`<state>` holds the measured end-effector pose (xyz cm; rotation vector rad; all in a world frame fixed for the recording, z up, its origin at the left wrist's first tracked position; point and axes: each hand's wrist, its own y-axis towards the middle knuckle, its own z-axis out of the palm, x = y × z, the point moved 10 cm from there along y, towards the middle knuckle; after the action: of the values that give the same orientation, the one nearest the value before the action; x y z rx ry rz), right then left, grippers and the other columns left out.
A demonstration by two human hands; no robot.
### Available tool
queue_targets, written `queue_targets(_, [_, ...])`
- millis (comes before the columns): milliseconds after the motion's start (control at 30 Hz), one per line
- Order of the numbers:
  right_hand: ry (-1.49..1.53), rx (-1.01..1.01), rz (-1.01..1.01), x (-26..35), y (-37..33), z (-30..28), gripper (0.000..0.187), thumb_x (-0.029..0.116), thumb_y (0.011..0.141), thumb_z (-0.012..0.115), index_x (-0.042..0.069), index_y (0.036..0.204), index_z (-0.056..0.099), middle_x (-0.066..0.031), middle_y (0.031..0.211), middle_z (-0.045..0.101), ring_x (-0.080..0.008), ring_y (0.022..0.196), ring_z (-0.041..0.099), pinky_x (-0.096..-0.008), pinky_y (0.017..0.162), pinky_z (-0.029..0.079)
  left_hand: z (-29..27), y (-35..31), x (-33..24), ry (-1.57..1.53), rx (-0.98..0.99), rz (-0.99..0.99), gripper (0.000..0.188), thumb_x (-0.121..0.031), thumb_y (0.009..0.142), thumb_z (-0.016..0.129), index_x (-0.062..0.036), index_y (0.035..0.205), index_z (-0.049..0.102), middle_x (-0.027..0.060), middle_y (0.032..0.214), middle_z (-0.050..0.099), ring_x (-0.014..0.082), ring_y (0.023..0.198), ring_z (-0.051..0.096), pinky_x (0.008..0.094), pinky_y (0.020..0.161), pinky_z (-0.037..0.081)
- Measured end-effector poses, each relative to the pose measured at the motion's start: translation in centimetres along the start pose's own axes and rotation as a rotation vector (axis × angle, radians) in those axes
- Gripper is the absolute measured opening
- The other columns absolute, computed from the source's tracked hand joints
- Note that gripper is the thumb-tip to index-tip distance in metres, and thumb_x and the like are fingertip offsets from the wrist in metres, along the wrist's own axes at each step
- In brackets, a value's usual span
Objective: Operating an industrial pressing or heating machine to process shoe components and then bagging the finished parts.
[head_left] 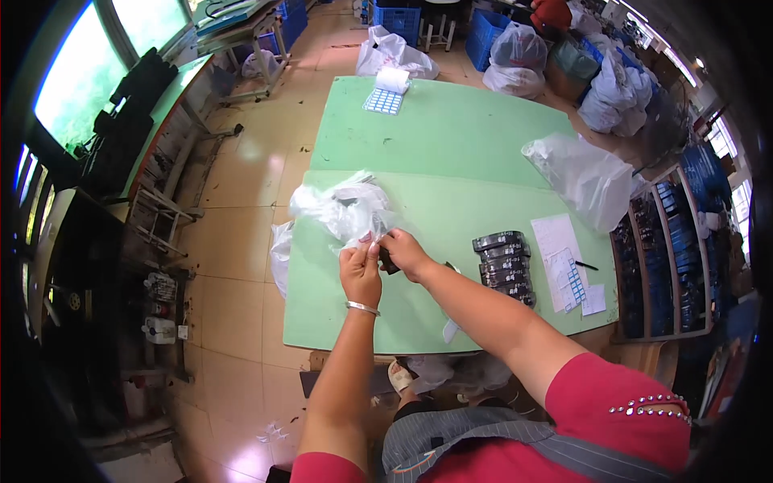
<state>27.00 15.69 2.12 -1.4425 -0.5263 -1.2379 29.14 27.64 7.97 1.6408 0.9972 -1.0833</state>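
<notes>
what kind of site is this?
Probably a small factory packing room: green worktables with label sheets, a stack of bagged dark parts, blue crates and full plastic sacks along the wall.

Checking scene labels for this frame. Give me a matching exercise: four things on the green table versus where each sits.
Things:
1. clear plastic bag
2. stack of dark packets
3. sheet of blue stickers
4. large crumpled bag

Places:
A. far end of the green table, beside a white roll
B. right edge of the table, far side
C. pinched by the left hand and right hand
D. right of the hands, next to white paper sheets

Pairs: 1-C, 2-D, 3-A, 4-B
</notes>
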Motion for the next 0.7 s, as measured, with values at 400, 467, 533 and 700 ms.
queue_targets(400, [-0.887,-0.518,-0.227,-3.7,6.6,1.7,0.048,0.028,0.084,0.056,-0.002,0.120,0.045,-0.0275,0.108,0.055,-0.0403,0.101,0.053,-0.0439,0.087,0.043,-10.8,-12.3,8.1,-0.313,-0.447,-0.517,0.044,-0.001,0.083,0.061,-0.0064,0.124,0.044,0.0050,0.095,0.052,0.0047,0.056,0.036,0.0184,0.048,0.033])
queue_targets(467, [-0.979,-0.461,-0.202,-5.0,5.5,1.1,0.047,0.027,0.084,0.054,-0.003,0.119,0.046,-0.0263,0.111,0.055,-0.0395,0.104,0.052,-0.0429,0.090,0.042,-12.9,-14.8,8.7,-0.425,-0.496,-0.697,0.049,-0.001,0.084,0.059,-0.0074,0.128,0.038,0.0073,0.099,0.054,0.0044,0.051,0.036,0.0189,0.044,0.032])
queue_targets(533, [-0.961,-0.438,-0.499,-4.2,2.4,1.4,0.045,0.024,0.084,0.055,-0.003,0.119,0.047,-0.0237,0.107,0.056,-0.0379,0.102,0.053,-0.0421,0.090,0.042,-13.8,-15.3,7.8,-1.027,-0.437,-0.581,0.053,-0.003,0.086,0.053,-0.0076,0.133,0.029,0.0108,0.104,0.054,0.0044,0.041,0.033,0.0196,0.037,0.028])
queue_targets(700, [-0.385,-0.067,-0.108,-11.7,-8.2,-1.1,0.048,0.036,0.091,0.052,0.000,0.123,0.049,-0.0159,0.124,0.052,-0.0291,0.111,0.051,-0.0393,0.094,0.041,-14.5,-20.7,4.0,-1.468,0.016,-0.774,0.068,-0.009,0.072,0.063,-0.0032,0.133,0.033,0.0200,0.121,0.049,0.0071,0.042,0.035,0.0189,0.041,0.035])
